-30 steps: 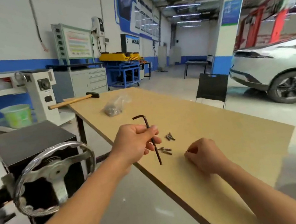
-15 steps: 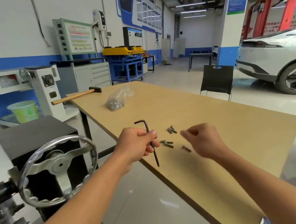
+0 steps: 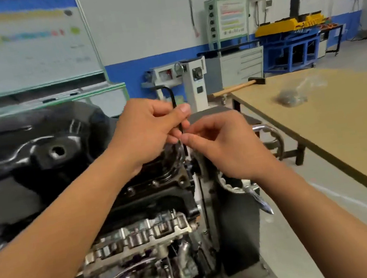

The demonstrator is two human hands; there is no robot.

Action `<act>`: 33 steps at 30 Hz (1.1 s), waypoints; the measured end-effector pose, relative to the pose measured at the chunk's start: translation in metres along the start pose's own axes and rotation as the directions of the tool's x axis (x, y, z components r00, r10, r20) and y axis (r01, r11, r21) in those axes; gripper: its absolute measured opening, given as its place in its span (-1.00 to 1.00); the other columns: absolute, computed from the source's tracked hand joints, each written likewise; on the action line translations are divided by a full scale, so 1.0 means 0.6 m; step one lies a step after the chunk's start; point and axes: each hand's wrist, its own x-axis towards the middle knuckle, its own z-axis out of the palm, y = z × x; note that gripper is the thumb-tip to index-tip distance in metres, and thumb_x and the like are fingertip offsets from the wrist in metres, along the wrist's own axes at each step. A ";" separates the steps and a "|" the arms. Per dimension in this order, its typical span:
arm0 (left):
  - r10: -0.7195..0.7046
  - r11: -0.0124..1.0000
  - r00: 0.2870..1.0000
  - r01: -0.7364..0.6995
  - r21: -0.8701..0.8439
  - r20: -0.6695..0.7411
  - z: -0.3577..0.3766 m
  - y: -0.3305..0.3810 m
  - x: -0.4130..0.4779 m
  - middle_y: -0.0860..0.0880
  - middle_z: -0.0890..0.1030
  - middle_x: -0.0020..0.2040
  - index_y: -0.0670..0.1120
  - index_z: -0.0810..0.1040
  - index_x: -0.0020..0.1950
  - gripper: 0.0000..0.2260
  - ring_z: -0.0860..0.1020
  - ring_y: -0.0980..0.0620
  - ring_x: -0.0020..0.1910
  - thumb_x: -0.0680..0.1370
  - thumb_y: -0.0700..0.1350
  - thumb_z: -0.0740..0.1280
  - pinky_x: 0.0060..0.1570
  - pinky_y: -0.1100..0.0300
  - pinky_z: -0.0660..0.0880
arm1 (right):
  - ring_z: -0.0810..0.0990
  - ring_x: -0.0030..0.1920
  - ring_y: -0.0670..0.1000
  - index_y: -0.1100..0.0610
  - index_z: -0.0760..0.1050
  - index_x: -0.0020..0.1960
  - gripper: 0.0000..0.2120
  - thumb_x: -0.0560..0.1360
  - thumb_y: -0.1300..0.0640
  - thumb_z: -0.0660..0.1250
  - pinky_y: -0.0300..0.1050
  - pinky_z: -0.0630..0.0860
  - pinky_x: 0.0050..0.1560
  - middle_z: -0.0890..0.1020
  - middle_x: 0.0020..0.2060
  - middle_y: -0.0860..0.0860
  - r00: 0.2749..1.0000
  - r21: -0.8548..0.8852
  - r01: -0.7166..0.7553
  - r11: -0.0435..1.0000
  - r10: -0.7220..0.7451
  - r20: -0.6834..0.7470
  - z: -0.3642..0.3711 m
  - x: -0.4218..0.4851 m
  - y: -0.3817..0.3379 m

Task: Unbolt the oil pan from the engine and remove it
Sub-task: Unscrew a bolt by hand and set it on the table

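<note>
The black oil pan (image 3: 31, 159) sits on top of the upturned engine (image 3: 142, 237), filling the left of the view. My left hand (image 3: 146, 129) grips a black L-shaped hex key (image 3: 172, 96) upright above the pan's right end. My right hand (image 3: 222, 143) meets it from the right, fingertips pinching the key's shaft just below the left thumb. The key's lower tip is hidden behind my fingers.
The engine stand's chrome handwheel (image 3: 271, 136) is right behind my right hand. A wooden table (image 3: 339, 123) at the right carries a hammer (image 3: 238, 87) and a plastic bag of parts (image 3: 293, 96). Cabinets and a blue workbench (image 3: 291, 43) line the far wall.
My view has swung left from the table to the engine. My left hand carried the hex key over the oil pan, and my right hand left the bolts on the table and took hold of the key.
</note>
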 end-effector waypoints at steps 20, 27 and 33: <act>0.173 0.972 0.977 -0.148 0.184 -0.128 -0.044 -0.078 -0.090 0.14 0.60 -0.33 0.23 0.60 -0.40 -0.64 0.60 0.13 -0.27 0.56 -0.09 0.40 -0.24 0.32 0.49 | 0.62 -0.31 -0.11 0.20 0.73 -0.03 -0.92 0.50 0.21 0.49 -0.22 0.51 -0.18 0.72 -0.28 0.00 0.988 0.240 0.020 0.970 -0.055 0.141 0.126 -0.010 0.047; 0.180 0.969 0.974 -0.153 0.194 -0.134 -0.044 -0.085 -0.096 0.09 0.63 -0.29 0.07 0.70 -0.27 -0.79 0.58 0.15 -0.28 0.56 -0.09 0.41 -0.24 0.35 0.46 | 0.65 -0.27 -0.08 0.17 0.73 -0.03 -0.92 0.52 0.18 0.47 -0.09 0.57 -0.19 0.71 -0.27 -0.04 1.000 0.218 0.009 0.976 -0.015 0.027 0.155 -0.025 0.055; 0.184 0.964 0.978 -0.159 0.214 -0.103 -0.048 -0.082 -0.099 0.08 0.60 -0.36 0.14 0.67 -0.28 -0.77 0.51 0.18 -0.38 0.56 -0.09 0.41 -0.30 0.41 0.39 | 0.49 -0.45 0.04 0.12 0.69 -0.12 -0.91 0.55 0.16 0.44 -0.10 0.43 -0.41 0.63 -0.38 -0.12 0.998 0.180 0.063 0.982 -0.067 0.016 0.163 -0.027 0.052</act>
